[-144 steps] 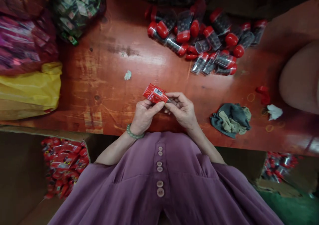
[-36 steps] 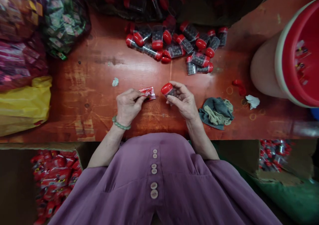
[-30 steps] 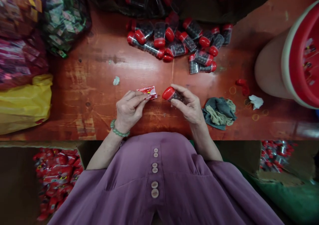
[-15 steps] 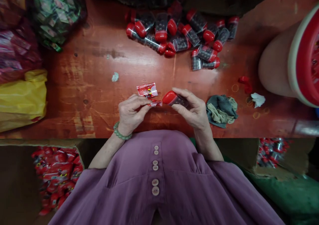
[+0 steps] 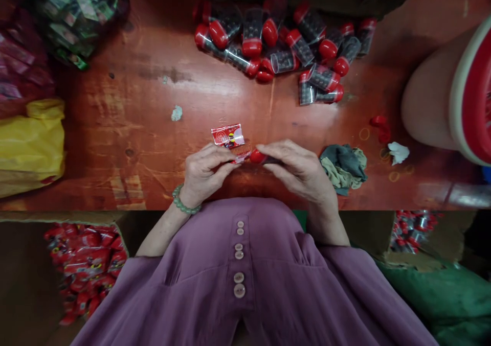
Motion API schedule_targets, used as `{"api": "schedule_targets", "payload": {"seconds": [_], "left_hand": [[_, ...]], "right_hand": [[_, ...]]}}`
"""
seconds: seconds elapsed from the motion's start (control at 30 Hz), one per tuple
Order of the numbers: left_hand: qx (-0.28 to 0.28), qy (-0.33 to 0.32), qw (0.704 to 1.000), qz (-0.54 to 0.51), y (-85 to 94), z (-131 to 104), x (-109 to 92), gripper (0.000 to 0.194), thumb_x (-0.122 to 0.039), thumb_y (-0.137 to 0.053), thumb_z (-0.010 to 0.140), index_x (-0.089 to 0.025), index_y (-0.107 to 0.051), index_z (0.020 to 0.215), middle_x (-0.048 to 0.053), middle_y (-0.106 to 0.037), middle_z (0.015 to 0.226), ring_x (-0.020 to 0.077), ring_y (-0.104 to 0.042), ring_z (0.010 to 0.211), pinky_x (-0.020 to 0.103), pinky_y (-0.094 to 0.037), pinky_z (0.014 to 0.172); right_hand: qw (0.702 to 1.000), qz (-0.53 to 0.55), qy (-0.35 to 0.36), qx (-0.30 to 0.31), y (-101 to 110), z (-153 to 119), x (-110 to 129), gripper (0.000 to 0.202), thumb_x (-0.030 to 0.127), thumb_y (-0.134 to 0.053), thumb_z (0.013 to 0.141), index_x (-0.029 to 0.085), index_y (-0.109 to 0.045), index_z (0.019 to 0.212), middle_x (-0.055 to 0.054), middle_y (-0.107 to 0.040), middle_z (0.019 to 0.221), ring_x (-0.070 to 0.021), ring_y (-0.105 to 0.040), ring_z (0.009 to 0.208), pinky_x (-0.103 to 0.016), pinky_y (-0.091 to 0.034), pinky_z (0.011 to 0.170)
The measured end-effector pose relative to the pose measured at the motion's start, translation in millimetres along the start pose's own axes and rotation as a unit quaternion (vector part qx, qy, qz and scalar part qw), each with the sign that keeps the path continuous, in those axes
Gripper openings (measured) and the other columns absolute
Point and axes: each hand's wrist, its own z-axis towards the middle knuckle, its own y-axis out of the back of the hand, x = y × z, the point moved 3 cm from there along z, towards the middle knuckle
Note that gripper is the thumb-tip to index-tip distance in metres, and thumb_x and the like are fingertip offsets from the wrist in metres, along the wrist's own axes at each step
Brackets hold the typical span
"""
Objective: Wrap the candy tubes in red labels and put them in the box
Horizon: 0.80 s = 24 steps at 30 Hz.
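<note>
My left hand [image 5: 209, 172], with a green bead bracelet at the wrist, pinches a small red wrapper [image 5: 241, 157]. My right hand [image 5: 297, 169] is closed round a red-capped tube [image 5: 257, 156], whose cap points at the wrapper; fingers cover most of its body. The wrapper and the cap are very close together, and whether they touch is unclear. A flat red printed packet [image 5: 227, 136] lies on the table just beyond my left fingertips. Farther back, several clear tubes with red caps and dark contents [image 5: 252, 31] lie in a loose pile.
Bags of packets [image 5: 79, 16] and a yellow bag [image 5: 32, 149] stand at the left. A crumpled cloth [image 5: 343, 167] lies right of my right hand, near a white scrap [image 5: 398, 153]. A large tub [image 5: 429, 95] stands far right. Below the table edge, a box holds red packets [image 5: 90, 264].
My right fingers have moved over the tube, so less of it shows. The view has shifted slightly. My left hand still pinches the wrapper.
</note>
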Motion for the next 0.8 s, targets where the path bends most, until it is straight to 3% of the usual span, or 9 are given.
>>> {"api": "schedule_targets", "payload": {"seconds": [0.13, 0.53, 0.67, 0.8], "left_hand": [[-0.003, 0.016, 1.0, -0.005, -1.4, -0.6, 2.4, 0.004, -0.023, -0.076, 0.083, -0.021, -0.076, 0.086, 0.001, -0.075, 0.078, 0.0119, -0.068, 0.07, 0.026, -0.055, 0.068], [0.049, 0.023, 0.998, -0.044, -6.4, -2.4, 9.6, 0.007, -0.018, -0.072, 0.085, -0.019, -0.076, 0.091, 0.004, -0.076, 0.081, 0.0131, -0.07, 0.075, 0.027, -0.057, 0.073], [0.089, 0.086, 0.989, -0.081, -10.5, -3.6, 12.2, 0.006, -0.023, -0.073, 0.085, -0.02, -0.077, 0.087, 0.003, -0.076, 0.079, 0.0126, -0.069, 0.071, 0.025, -0.057, 0.069], [0.133, 0.196, 0.961, -0.144, -14.3, -6.3, 16.9, 0.009, -0.027, -0.074, 0.082, -0.02, -0.078, 0.082, 0.004, -0.076, 0.077, 0.0131, -0.068, 0.067, 0.024, -0.054, 0.066]], "right_hand": [[0.999, 0.022, 0.014, -0.027, 8.2, 2.2, 0.5, 0.042, 0.02, -0.064, 0.093, 0.03, -0.062, 0.135, -0.004, -0.073, 0.116, -0.0176, -0.069, 0.103, -0.032, -0.057, 0.092], [0.992, -0.083, -0.007, 0.096, -8.1, 2.2, -0.3, 0.036, 0.02, -0.053, 0.099, 0.025, -0.061, 0.134, -0.007, -0.072, 0.115, -0.019, -0.067, 0.105, -0.034, -0.057, 0.092], [0.984, -0.069, -0.044, 0.16, -8.4, 1.1, -7.9, 0.04, 0.021, -0.056, 0.097, 0.021, -0.058, 0.137, -0.009, -0.072, 0.116, -0.0216, -0.069, 0.104, -0.037, -0.057, 0.091], [0.979, -0.01, -0.043, 0.198, -7.4, 1.5, -16.6, 0.044, 0.019, -0.058, 0.095, 0.02, -0.056, 0.139, -0.01, -0.073, 0.116, -0.0208, -0.07, 0.101, -0.035, -0.058, 0.088]]}}
